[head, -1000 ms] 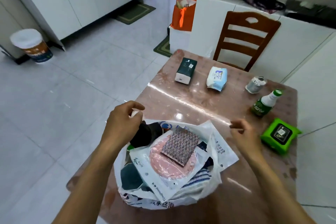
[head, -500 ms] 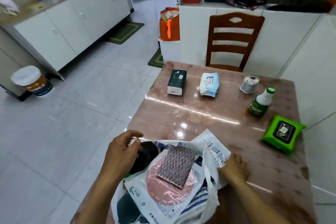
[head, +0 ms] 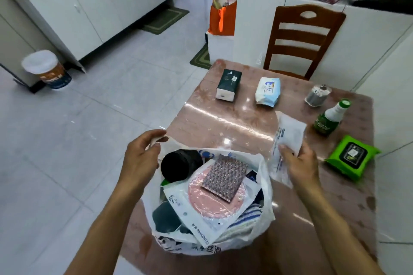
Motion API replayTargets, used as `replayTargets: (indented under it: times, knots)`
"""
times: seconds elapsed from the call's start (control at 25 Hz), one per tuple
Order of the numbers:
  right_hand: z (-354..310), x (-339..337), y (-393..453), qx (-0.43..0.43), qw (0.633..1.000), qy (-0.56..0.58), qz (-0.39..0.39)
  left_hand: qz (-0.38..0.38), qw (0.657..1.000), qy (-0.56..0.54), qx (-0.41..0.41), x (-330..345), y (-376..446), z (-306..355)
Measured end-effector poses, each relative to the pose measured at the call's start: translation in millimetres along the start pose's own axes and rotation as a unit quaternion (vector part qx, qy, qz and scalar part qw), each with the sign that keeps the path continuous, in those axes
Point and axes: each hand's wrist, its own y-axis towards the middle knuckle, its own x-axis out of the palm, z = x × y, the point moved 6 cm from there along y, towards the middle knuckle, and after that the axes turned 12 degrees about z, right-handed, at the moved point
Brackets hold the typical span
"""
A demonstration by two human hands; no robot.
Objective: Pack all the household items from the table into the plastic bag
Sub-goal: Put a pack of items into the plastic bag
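Observation:
A white plastic bag (head: 266, 203) stands open at the table's near edge, filled with a black roll (head: 178, 164), a pink disc in a white package (head: 214, 198), a studded pad (head: 225, 177) and striped cloth. My left hand (head: 142, 158) pinches the bag's left handle. My right hand (head: 300, 164) holds a flat white packet (head: 288, 138) upright just right of the bag's mouth. Farther back on the table lie a dark green tissue box (head: 229, 85), a white-blue wipes pack (head: 268, 90), a small grey container (head: 317, 95), a green bottle (head: 329, 118) and a bright green wipes pack (head: 352, 156).
The table (head: 223, 118) has a glossy brown cover. A wooden chair (head: 299, 40) stands at its far side. White cabinets line the left and back. An orange bag (head: 223, 13) sits on a white box; a bin (head: 48, 69) stands on the tiled floor at left.
My right hand has picked the white packet up from beside the bag and lifted it upright. My left hand still pinches the handle. The view has tilted up slightly.

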Motion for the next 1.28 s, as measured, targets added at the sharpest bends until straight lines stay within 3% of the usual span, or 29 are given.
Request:
replayTargets:
  times: [0.12,0.16,0.24,0.28,0.36,0.44,0.6,0.64,0.68,0.72,0.76,0.8,0.84,0.92,1.0,1.12,1.28]
  knots:
    - [-92.5,0.8,-55.2,-0.203,0.972,0.098,-0.058,0.017,0.993,-0.090,-0.076,-20.7,-0.9,-16.1]
    - [-106.1,8.2,-76.8,-0.292,0.950,0.048,-0.104,0.009,0.986,-0.127,-0.104,-22.3,-0.6,-17.8]
    - [-94.5,41.1,-113.4,-0.456,0.851,-0.137,-0.219,-0.016,0.971,-0.195,-0.139,-24.6,-0.6,-15.7]
    - [-73.5,62.9,-125.6,-0.489,0.789,-0.234,-0.291,-0.033,0.967,-0.214,-0.135,-25.7,-1.9,-11.4]
    - [-28.5,91.6,-135.7,-0.438,0.696,-0.411,-0.393,-0.073,0.968,-0.218,-0.097,-28.9,-8.5,-6.7]
    - [-13.4,93.9,-125.0,-0.383,0.675,-0.521,-0.356,-0.091,0.976,-0.188,-0.058,-34.2,-14.5,-9.8]
    - [-28.4,40.4,-94.8,-0.277,0.701,-0.634,-0.176,-0.074,0.993,-0.088,-0.031,-49.8,-24.1,-36.4]
    - [-25.2,24.3,-91.6,-0.227,0.725,-0.631,-0.154,-0.071,0.993,-0.085,-0.041,-50.3,-27.8,-41.3]
    - [-21.8,11.1,-91.6,-0.153,0.784,-0.582,-0.154,-0.067,0.993,-0.086,-0.048,-48.4,-29.5,-40.8]
    - [-19.9,5.6,-95.9,-0.047,0.873,-0.449,-0.186,-0.066,0.992,-0.099,-0.049,-44.7,-28.4,-33.6]
    - [-26.1,8.0,-97.9,0.062,0.947,-0.243,-0.202,-0.069,0.990,-0.120,-0.037,-38.8,-23.8,-19.2]
    - [-45.0,9.2,-90.4,0.125,0.978,-0.052,-0.162,-0.070,0.987,-0.141,-0.013,-33.6,-16.3,1.0]
    - [-69.6,9.8,-84.1,0.143,0.980,0.064,-0.124,-0.067,0.985,-0.157,0.016,-31.1,-7.8,24.2]
    - [-119.5,8.1,-83.7,0.109,0.981,0.141,-0.083,-0.063,0.979,-0.179,0.067,-32.6,5.2,66.4]
    - [-137.6,4.7,-79.7,0.077,0.986,0.137,-0.055,-0.048,0.977,-0.193,0.075,-38.7,16.3,77.4]
    - [-113.6,0.4,-83.0,0.118,0.991,-0.010,-0.064,-0.060,0.990,-0.122,0.024,-33.0,11.4,52.3]
    - [-103.4,-10.3,-71.8,0.147,0.979,0.144,-0.006,-0.041,0.986,-0.162,0.001,-26.3,2.3,33.9]
